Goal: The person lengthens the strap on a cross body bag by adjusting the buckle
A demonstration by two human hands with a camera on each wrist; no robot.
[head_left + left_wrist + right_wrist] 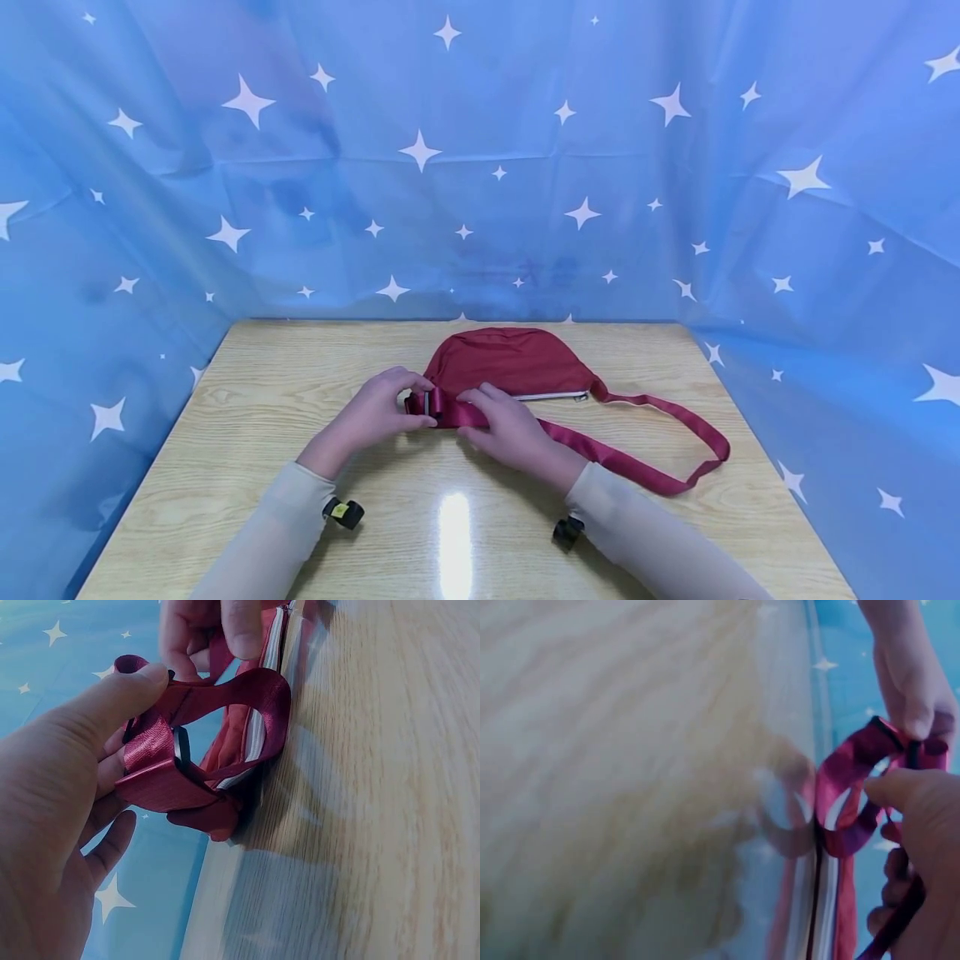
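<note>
A dark red waist bag (510, 360) lies near the far side of the table, a pale zip along its lower edge. Its shiny strap (645, 471) loops out to the right and comes back under the hands. My left hand (371, 410) pinches the strap at the bag's left end, beside a dark slider buckle (181, 750). In the left wrist view the webbing bends into a loop around the buckle. Just to the right, my right hand (513, 429) pinches the strap between thumb and fingers, as the right wrist view shows.
The wood-grain table (285, 367) carries the bag, and a bright light reflection shows on its near half. A blue curtain (480, 242) with white stars hangs behind it and down both sides. Each wrist wears a small black camera (343, 512).
</note>
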